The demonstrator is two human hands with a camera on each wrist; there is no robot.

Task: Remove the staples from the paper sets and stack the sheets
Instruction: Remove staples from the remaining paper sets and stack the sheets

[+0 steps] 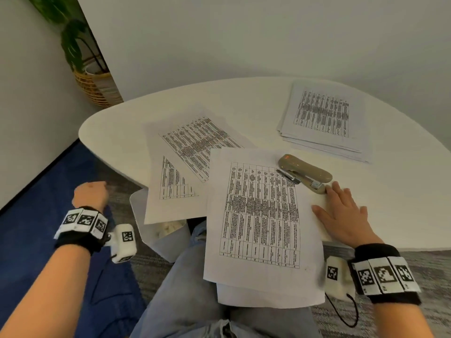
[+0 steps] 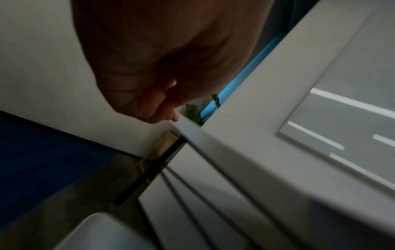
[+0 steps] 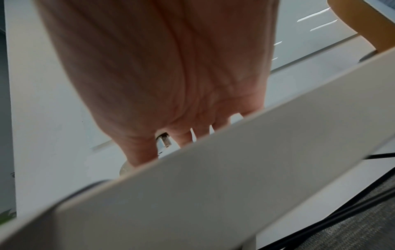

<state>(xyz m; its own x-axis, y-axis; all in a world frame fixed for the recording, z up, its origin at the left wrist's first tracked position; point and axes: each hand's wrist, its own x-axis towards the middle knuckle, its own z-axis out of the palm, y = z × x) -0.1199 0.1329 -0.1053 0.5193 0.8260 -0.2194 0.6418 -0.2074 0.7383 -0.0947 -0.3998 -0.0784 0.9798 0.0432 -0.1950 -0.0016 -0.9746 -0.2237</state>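
A printed paper set (image 1: 261, 215) lies at the near edge of the white table (image 1: 402, 191) and overhangs onto my lap. My right hand (image 1: 341, 213) rests flat on its right margin, fingers straight, fingertips beside the beige stapler (image 1: 305, 173). The right wrist view shows the open palm (image 3: 171, 84) and a metal part of the stapler (image 3: 163, 142). My left hand (image 1: 90, 193) hangs off the table to the left, over the floor, its fingers curled (image 2: 149, 101); nothing shows in it. Two loose printed sheets (image 1: 195, 142) (image 1: 170, 191) lie left of the set. A stack of sheets (image 1: 324, 118) sits far right.
A white bin (image 1: 166, 242) stands under the table's near left edge, right of my left hand. A plant in a woven basket (image 1: 92, 86) stands in the far left corner. White walls close in behind the table. Blue and grey carpet covers the floor.
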